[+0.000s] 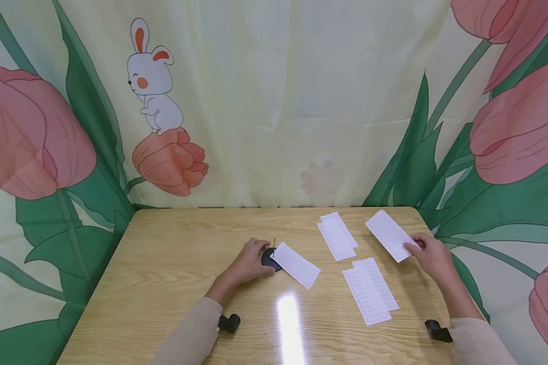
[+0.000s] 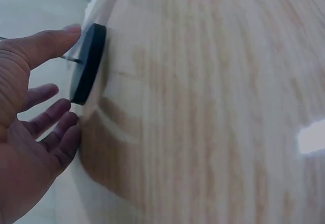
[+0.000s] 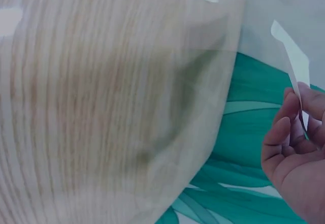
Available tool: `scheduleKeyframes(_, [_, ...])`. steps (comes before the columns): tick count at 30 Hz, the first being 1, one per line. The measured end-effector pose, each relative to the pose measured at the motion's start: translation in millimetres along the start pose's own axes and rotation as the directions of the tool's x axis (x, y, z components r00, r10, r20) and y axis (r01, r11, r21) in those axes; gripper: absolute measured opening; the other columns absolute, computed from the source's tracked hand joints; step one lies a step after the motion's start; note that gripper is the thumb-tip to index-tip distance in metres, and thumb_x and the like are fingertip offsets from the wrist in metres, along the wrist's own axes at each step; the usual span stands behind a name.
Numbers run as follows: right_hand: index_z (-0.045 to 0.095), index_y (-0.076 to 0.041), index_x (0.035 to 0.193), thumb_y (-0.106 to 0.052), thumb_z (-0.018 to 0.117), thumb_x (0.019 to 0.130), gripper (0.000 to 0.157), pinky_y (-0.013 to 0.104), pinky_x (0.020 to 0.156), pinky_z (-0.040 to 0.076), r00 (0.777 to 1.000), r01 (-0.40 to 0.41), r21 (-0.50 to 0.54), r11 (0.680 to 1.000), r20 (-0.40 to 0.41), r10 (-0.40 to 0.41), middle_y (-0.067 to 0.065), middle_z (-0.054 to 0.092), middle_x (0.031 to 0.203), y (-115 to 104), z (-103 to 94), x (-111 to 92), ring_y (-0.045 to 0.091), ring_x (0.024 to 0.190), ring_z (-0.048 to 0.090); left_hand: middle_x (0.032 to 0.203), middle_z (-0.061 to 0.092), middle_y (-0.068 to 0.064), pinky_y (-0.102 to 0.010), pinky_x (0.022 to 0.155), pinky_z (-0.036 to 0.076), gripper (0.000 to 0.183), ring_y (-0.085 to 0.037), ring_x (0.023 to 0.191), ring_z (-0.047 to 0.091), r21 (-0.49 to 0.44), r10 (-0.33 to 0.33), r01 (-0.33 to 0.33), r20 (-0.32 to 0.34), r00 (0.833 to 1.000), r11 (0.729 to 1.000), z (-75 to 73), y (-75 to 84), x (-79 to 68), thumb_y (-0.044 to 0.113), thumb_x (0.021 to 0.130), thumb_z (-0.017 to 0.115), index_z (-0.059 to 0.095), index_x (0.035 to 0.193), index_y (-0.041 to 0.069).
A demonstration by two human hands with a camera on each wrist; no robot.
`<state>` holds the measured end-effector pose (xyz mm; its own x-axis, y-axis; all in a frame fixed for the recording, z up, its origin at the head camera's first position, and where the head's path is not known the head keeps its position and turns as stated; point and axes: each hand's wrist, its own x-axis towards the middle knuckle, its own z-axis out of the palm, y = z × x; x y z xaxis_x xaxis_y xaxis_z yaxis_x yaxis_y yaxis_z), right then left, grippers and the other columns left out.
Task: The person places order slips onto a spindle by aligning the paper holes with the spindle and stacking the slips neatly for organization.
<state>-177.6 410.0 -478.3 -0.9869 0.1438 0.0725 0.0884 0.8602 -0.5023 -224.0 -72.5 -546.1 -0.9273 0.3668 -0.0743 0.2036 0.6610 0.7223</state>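
Note:
My left hand (image 1: 246,261) spans the round black base of a bill spike (image 1: 267,259), thumb on one side and fingers on the other. Its thin upright pin shows above the base, also in the left wrist view. One lined paper slip (image 1: 299,267) overlaps the base with a corner at the pin; whether the pin pierces it I cannot tell. Over at the right, my right hand (image 1: 434,256) pinches the near corner of another printed slip (image 1: 388,233) between thumb and fingers. In the right wrist view this slip (image 3: 297,56) appears nearly edge-on, lifted.
Two overlapping slips (image 1: 337,235) lie toward the table's back, and two more overlapping slips (image 1: 370,291) are nearer the front. The wooden table (image 1: 164,263) meets a flower-patterned curtain (image 1: 265,101) behind. A bright reflection shows on the tabletop.

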Motion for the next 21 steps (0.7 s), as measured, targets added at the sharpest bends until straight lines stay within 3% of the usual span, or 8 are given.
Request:
scheduleKeyframes(4, [0.063, 0.007, 0.119, -0.025, 0.065, 0.103, 0.036, 0.033, 0.069, 0.046, 1.0, 0.006, 0.012, 1.0, -0.005, -0.006, 0.027, 0.066, 0.106, -10, -1.1, 0, 0.034, 0.092, 0.059, 0.126, 0.056, -0.01, -0.04, 0.089, 0.047, 0.08, -0.022, 0.106, 0.051, -0.013, -0.001, 0.001, 0.005, 1.0, 1.0, -7.0, 4.1, -2.8, 0.03, 0.079, 0.091, 0.054, 0.146, 0.007])
scheduleKeyframes(9, [0.062, 0.007, 0.122, -0.025, 0.066, 0.103, 0.037, 0.03, 0.071, 0.048, 1.0, -0.01, 0.051, 0.999, 0.004, 0.01, 0.027, 0.065, 0.111, -23, -0.6, 0, 0.034, 0.094, 0.059, 0.133, 0.055, -0.009, -0.043, 0.096, 0.051, 0.079, -0.025, 0.114, 0.055, -0.044, -0.006, 0.006, 0.004, 1.0, 0.999, -17.5, 6.5, -6.0, 0.029, 0.083, 0.089, 0.051, 0.149, 0.01])
scheduleKeyframes(14, [0.062, 0.006, 0.123, -0.027, 0.065, 0.103, 0.039, 0.029, 0.07, 0.049, 1.0, 0.006, 0.075, 0.997, 0.009, -0.007, 0.027, 0.067, 0.112, -32, -3.0, 0, 0.033, 0.093, 0.061, 0.136, 0.056, -0.012, -0.047, 0.096, 0.053, 0.078, -0.032, 0.12, 0.058, -0.078, 0.036, -0.036, -0.003, 0.999, 0.996, -33.1, 9.1, -9.5, 0.027, 0.085, 0.087, 0.05, 0.15, 0.007])
scheduleKeyframes(21, [0.062, 0.008, 0.126, -0.029, 0.065, 0.103, 0.043, 0.028, 0.07, 0.049, 0.999, 0.053, 0.084, 0.995, 0.01, -0.054, 0.029, 0.067, 0.114, -45, -8.3, 1, 0.036, 0.096, 0.062, 0.135, 0.06, -0.014, -0.049, 0.092, 0.053, 0.064, -0.035, 0.119, 0.059, -0.094, 0.089, -0.097, -0.083, 0.993, 0.991, -56.0, 21.4, -14.7, 0.03, 0.089, 0.083, 0.057, 0.144, 0.011])
